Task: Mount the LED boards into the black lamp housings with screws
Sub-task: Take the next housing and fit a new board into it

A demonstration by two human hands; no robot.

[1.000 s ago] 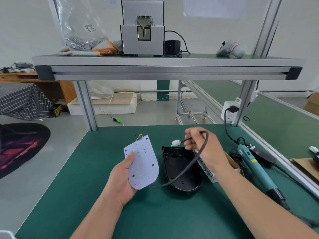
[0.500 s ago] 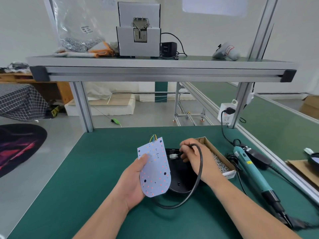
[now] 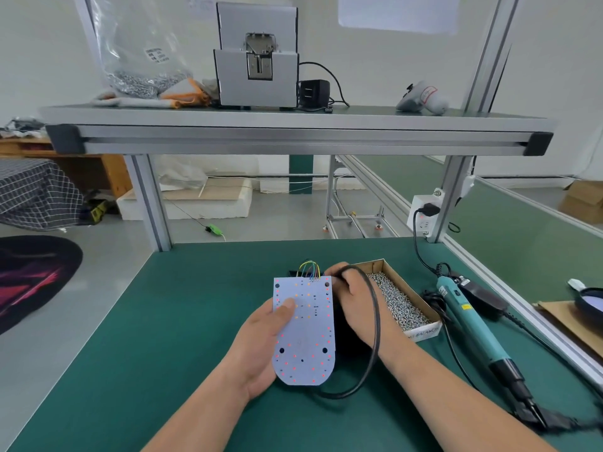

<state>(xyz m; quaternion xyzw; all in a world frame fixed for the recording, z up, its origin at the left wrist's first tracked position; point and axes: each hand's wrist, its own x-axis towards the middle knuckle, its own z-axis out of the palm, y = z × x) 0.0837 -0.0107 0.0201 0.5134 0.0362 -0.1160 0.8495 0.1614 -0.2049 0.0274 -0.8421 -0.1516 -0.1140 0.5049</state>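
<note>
1. Left hand holds the board, thumb on its face; right hand grips the cable at the board's 1 o'clock corner
2. Housing lies mostly hidden beneath the board, whose long axis runs 12 to 6
3. Green surface: screw box at 2 o'clock, screwdriver at 3

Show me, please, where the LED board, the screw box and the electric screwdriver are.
LED board (image 3: 306,339): head view, middle of its white face.
screw box (image 3: 423,333): head view, its white front wall.
electric screwdriver (image 3: 470,324): head view, its teal body.
</note>
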